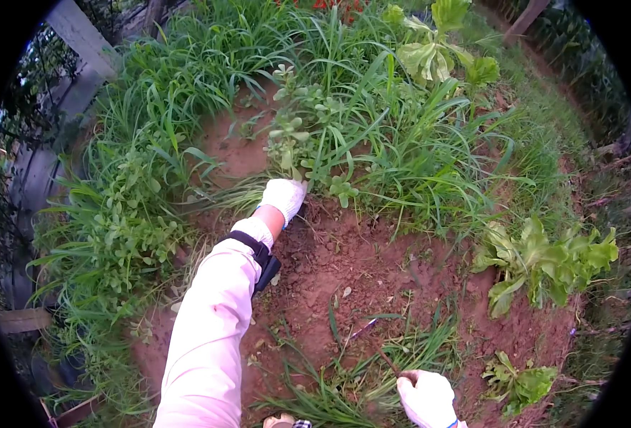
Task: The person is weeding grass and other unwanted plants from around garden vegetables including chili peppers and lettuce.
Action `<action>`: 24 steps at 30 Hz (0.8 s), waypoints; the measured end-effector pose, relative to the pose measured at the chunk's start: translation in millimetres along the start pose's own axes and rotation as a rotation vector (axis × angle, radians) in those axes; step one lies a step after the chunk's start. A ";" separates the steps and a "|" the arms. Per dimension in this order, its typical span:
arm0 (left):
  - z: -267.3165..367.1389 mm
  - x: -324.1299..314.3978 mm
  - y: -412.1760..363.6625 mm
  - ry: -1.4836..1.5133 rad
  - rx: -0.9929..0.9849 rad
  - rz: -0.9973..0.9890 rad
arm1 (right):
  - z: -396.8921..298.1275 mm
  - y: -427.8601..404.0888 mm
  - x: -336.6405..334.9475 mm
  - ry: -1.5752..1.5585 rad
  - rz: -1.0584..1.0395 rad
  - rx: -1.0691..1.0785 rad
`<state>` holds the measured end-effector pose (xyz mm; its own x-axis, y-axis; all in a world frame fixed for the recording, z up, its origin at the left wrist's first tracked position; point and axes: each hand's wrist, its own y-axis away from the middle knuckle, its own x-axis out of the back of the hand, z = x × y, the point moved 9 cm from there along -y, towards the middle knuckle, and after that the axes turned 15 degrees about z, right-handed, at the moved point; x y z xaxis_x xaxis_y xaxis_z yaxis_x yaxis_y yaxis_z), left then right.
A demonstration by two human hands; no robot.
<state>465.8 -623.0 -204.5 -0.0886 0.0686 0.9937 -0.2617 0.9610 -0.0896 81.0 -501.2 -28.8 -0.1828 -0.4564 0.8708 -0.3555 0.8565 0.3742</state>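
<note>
My left hand (284, 199), in a white knit glove, is closed around the base of a fleshy-leaved weed (289, 134) that looks like purslane. Flattened grass blades (240, 195) lie just left of the fist. At the lower right, my white-gloved right hand (428, 398) grips a hand tool by its near end. The tool's thin, rusty shaft (386, 357) points up and left, towards a narrow blade with a bright edge (362, 329) close to the soil. Whether it is a sickle or a hand hoe, I cannot tell.
Tall grass (428, 166) fills the far side. Loose reddish soil (337, 267) lies between my hands, with cut grass (342, 396) nearer me. Leafy lettuce-like plants (545, 262) stand at the right. A wooden post (82, 37) rises at upper left. A shoe tip (279, 420) shows below.
</note>
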 end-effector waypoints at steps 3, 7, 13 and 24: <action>-8.4 2.7 -14.4 0.104 0.164 0.178 | 0.6 0.6 1.7 -0.008 0.007 -0.015; -32.7 -38.0 -16.4 -0.038 0.342 0.115 | -1.6 1.6 2.7 -0.030 0.016 0.006; -18.2 -8.4 5.2 0.003 0.287 -0.031 | 5.0 -0.2 0.0 -0.027 0.007 0.026; 78.3 26.7 32.8 0.243 -0.243 -0.058 | -0.1 -1.9 2.7 -0.019 0.008 0.027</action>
<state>379.6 -610.6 -186.2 0.1587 0.0460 0.9863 -0.0207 0.9988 -0.0433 81.2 -504.0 -27.1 -0.2034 -0.4542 0.8674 -0.3782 0.8536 0.3582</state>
